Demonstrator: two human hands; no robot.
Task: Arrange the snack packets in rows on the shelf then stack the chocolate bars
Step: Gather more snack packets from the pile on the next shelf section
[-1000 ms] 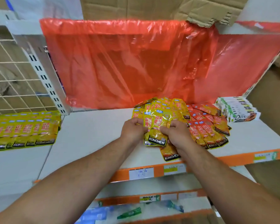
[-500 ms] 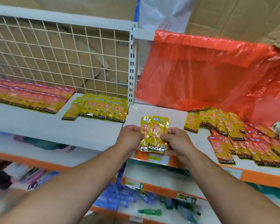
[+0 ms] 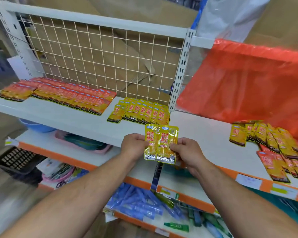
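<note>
My left hand (image 3: 133, 146) and my right hand (image 3: 184, 152) together grip a small bundle of yellow KONCHEW snack packets (image 3: 162, 143), held upright over the front of the white shelf (image 3: 72, 117). Just behind the bundle, a neat row of yellow packets (image 3: 141, 111) lies on the left shelf bay. Further left, red-orange packets (image 3: 58, 94) lie in overlapping rows. On the right bay, a loose pile of yellow packets (image 3: 263, 136) and red packets (image 3: 286, 165) is spread out. No chocolate bars are visible.
A wire grid back panel (image 3: 101, 62) closes the left bay; a red plastic sheet (image 3: 244, 83) hangs behind the right bay. A perforated white upright (image 3: 181, 69) divides the bays. Lower shelves hold blue packs (image 3: 138, 201), green items (image 3: 176, 226) and a black basket (image 3: 15, 158).
The view has swung left from the right bay's pile to the left bay. Both hands carried the yellow bundle leftward, away from the pile and toward the tidy yellow row.
</note>
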